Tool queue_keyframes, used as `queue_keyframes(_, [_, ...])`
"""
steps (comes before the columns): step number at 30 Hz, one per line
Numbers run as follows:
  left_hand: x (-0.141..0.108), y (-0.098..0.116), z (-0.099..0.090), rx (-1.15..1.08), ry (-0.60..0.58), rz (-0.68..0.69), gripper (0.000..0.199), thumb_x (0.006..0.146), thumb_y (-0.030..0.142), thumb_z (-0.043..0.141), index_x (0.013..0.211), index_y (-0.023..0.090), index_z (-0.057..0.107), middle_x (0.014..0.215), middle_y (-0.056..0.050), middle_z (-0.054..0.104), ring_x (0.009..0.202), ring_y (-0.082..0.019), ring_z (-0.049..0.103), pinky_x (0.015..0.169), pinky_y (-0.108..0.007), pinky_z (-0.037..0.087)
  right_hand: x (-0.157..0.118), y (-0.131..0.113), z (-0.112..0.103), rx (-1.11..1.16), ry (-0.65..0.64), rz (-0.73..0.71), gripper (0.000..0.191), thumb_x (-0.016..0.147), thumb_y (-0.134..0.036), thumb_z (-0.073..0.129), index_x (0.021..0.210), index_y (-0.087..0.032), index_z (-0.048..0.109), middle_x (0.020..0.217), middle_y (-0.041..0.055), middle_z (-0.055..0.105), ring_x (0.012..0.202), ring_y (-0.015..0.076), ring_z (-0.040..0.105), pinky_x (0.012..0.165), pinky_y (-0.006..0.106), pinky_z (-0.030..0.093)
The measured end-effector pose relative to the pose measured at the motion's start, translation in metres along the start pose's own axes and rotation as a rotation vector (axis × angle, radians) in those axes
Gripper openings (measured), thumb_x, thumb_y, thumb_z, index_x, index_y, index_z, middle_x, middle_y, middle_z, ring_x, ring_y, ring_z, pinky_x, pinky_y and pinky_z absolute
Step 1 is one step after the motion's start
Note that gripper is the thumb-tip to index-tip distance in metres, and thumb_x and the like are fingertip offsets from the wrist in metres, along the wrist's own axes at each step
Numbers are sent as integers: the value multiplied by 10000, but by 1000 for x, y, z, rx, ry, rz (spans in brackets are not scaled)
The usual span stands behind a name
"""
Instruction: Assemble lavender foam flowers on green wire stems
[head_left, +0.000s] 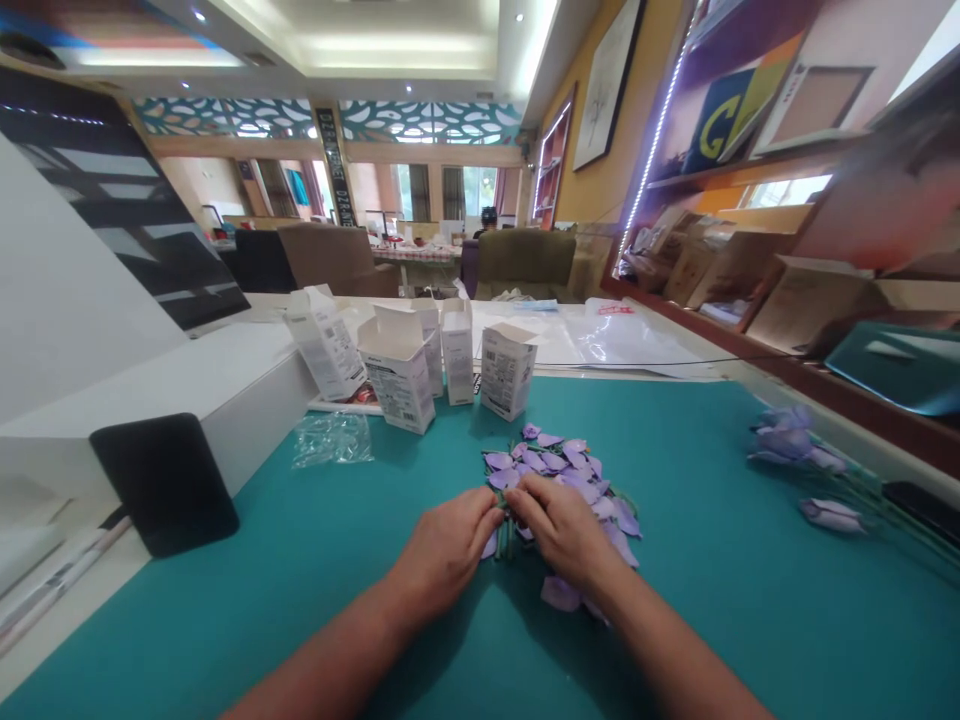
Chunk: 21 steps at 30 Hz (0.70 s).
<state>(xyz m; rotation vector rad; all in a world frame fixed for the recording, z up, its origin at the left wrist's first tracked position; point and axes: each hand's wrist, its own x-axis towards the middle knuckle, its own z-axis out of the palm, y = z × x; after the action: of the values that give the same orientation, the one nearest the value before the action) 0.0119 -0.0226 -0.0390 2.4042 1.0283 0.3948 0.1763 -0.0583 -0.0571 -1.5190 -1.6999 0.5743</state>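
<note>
A spread of purple petals [577, 482] with bits of green stem lies on the teal mat [360, 530]. Over its left part, my left hand [454, 535] and my right hand [559, 525] meet fingertip to fingertip. Both are closed in a pinch around something small, perhaps a green stem piece, too hidden to make out. Green stems show just below the fingertips. One loose petal [561, 594] rests under my right wrist. Farther right are a purple flower [784, 436] and a closed purple bud [832, 515] on the mat.
Several white cartons, among them an open one [397, 375], stand behind the mat's far edge. Crumpled clear plastic [332, 438] lies before them. At left a black panel [165, 485] leans against a white box [232, 400]. A dark object [926, 508] is at far right.
</note>
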Motion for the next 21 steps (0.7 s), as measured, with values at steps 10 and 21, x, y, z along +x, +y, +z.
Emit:
queue_keyframes(10, [-4,10,2,207,-42,-90,309,967,326,253,919,205,533,862,-52,683,780,-238,634,595,-283,330,-5,-13,15,-175,-2,30,337,933,-411,250,662,-226,328,611,-9,460,568,145,405,549,257,255])
queue_keyframes(21, [-6,10,6,157,-35,-156,270,945,264,274,859,215,525,784,-40,668,694,-193,610,554,-260,305,-8,-15,19,-163,-48,77,367,885,-532,428,719,-205,422,644,13,592,561,140,478,513,249,240])
